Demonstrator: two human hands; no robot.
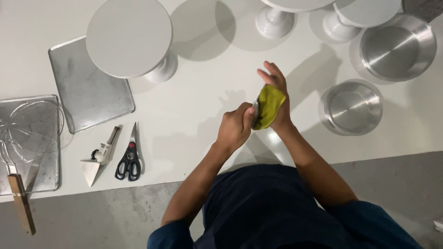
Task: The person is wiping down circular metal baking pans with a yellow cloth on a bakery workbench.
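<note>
Scissors [129, 159] with black handles are laid at 9 o'clock from the left hand [235, 127], which is closed around a thin metal blade [255, 107]. At 2 o'clock from it, the right hand [277, 99], fingers partly extended, presses a yellow-green cloth [267, 106] against the blade. Two round metal pans [353, 107] are placed at 3 o'clock.

1. Bare white table [194, 110] lies open to the left of the left hand [235, 129], as far as the scissors [129, 159].
2. Farther left, a flat metal tray [87, 92] and a white cake stand [129, 39] block the way.
3. Right of the right hand [277, 99], a small round pan [353, 107] sits near; a larger pan [398, 46] stands behind it.
4. Two more cake stands [277, 18] close off the far edge.
</note>
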